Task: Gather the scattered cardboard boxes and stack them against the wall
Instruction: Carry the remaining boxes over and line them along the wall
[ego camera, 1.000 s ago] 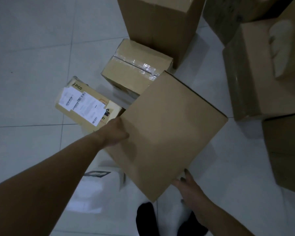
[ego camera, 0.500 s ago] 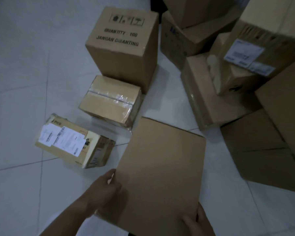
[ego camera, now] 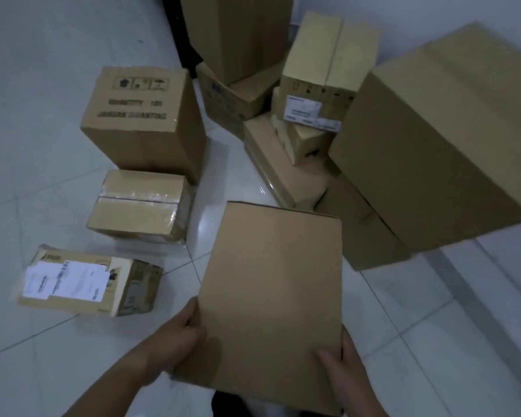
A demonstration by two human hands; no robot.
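Cardboard boxes (ego camera: 307,70) sit in two groups on the tiled floor (ego camera: 42,145): a pile along the wall (ego camera: 433,10) from twelve to three o'clock, and three loose ones from eight to ten o'clock. The largest is the plain carton (ego camera: 433,139) at two o'clock, resting on lower boxes in the pile. Next is the held box (ego camera: 271,290), from the centre towards six o'clock, its broad plain face turned up and lifted clear of the floor. The printed box (ego camera: 139,121) stands upright at ten o'clock. Just beside it, nearer the person, sits the taped box (ego camera: 142,206). At eight o'clock the labelled box (ego camera: 88,281) lies on its side, one end looking crumpled.

The left hand (ego camera: 178,335) is clamped on the held box's left edge. The right hand (ego camera: 343,371) is curled round the right edge near the lower corner, thumb on the top face.

The held box looks stiff and probably light, since two edge grips carry it. Its wide faces would likely dent under pressure, so opposite edges with fingers under the base are the safer hold. The taped box's glossy film may be slippery, and lifting it from beneath seems wiser.
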